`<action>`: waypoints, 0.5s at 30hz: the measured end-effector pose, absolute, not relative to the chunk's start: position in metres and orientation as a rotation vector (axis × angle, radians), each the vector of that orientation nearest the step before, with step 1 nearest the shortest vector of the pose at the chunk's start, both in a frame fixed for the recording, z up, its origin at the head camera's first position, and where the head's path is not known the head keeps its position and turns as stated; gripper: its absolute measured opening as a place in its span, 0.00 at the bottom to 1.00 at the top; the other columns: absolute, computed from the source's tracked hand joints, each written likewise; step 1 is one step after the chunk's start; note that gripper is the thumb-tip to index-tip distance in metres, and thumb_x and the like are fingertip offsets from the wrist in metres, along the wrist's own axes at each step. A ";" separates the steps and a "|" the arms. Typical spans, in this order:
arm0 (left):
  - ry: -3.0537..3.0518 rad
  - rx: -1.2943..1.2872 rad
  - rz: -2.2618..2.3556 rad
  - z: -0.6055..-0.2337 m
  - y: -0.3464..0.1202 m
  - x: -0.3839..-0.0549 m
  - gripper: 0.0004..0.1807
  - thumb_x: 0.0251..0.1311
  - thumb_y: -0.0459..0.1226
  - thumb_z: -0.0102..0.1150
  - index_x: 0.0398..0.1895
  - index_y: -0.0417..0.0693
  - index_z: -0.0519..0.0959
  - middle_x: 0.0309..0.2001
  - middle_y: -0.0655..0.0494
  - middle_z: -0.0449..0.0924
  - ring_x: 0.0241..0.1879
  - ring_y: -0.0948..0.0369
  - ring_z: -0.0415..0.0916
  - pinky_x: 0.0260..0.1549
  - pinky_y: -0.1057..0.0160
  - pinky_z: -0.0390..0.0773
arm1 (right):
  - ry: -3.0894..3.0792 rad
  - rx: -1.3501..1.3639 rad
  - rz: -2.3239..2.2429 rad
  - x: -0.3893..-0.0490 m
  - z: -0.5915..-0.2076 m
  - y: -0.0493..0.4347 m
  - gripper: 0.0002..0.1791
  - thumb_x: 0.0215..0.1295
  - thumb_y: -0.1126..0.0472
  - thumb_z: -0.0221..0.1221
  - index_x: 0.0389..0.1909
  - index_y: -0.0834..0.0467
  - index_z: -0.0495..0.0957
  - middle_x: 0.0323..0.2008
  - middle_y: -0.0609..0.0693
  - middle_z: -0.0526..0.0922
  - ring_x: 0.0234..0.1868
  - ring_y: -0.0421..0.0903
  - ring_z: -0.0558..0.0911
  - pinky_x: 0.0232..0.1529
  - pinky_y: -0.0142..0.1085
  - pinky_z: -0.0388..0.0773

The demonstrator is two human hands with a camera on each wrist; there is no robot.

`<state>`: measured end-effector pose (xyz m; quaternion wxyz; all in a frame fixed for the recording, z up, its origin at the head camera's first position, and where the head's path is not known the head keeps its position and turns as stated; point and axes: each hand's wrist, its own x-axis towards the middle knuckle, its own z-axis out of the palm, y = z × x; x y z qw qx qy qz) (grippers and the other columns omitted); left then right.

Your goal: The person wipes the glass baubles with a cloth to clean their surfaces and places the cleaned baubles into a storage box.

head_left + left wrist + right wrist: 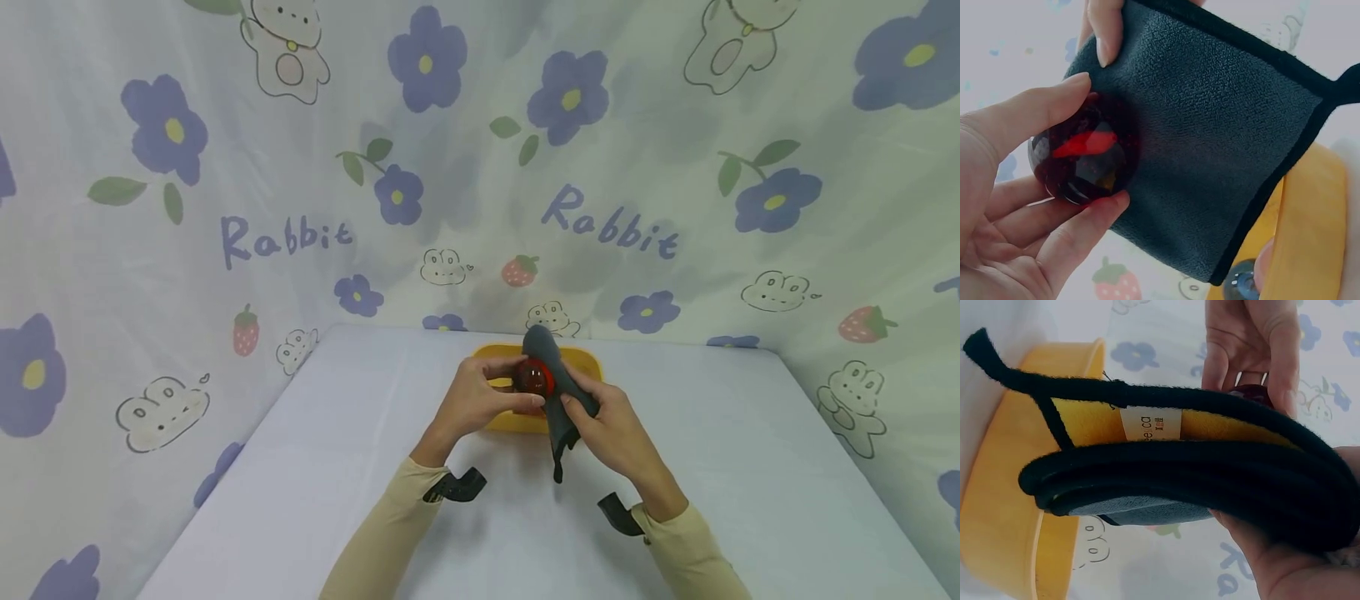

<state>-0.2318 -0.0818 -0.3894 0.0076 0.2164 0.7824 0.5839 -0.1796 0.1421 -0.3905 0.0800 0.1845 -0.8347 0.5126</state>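
My left hand (477, 393) grips a dark red, see-through glass ball (1088, 153) between thumb and fingers. My right hand (617, 427) holds a folded grey-green cloth (1197, 137) with black edging and a hanging loop. One face of the cloth lies against the ball. In the right wrist view the folded cloth (1147, 465) shows a yellow inner side and a white label. Both hands are over a yellow bin (592, 360). Inside the bin, a dark round thing (1242, 279) and part of a pink one show in the left wrist view.
The bin stands on a white table (405, 358) near its back edge. Behind and at the sides hangs a white curtain (480, 208) printed with flowers, rabbits and strawberries. A black curved mount (463, 485) sits at the left wrist, another (618, 513) at the right.
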 end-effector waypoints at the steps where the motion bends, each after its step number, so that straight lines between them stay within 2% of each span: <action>1: 2.447 0.678 1.829 -0.390 -0.082 -0.232 0.32 0.49 0.41 0.82 0.60 0.47 0.84 0.52 0.51 0.90 0.53 0.50 0.88 0.52 0.56 0.88 | -2.500 0.549 1.526 -0.179 -0.390 0.142 0.28 0.75 0.65 0.56 0.75 0.59 0.68 0.65 0.66 0.79 0.48 0.50 0.88 0.45 0.31 0.85; 8: 2.482 0.689 1.846 -0.391 -0.081 -0.234 0.29 0.49 0.41 0.82 0.57 0.50 0.86 0.50 0.53 0.91 0.53 0.52 0.87 0.50 0.57 0.88 | -2.509 0.544 1.517 -0.176 -0.389 0.142 0.28 0.76 0.65 0.55 0.75 0.59 0.68 0.65 0.67 0.79 0.42 0.47 0.87 0.38 0.30 0.84; 15: 2.478 0.702 1.868 -0.392 -0.082 -0.235 0.27 0.50 0.42 0.81 0.57 0.52 0.87 0.49 0.54 0.91 0.52 0.54 0.88 0.51 0.56 0.87 | -2.508 0.554 1.484 -0.173 -0.388 0.139 0.28 0.76 0.66 0.54 0.75 0.58 0.68 0.64 0.67 0.80 0.38 0.46 0.84 0.31 0.30 0.81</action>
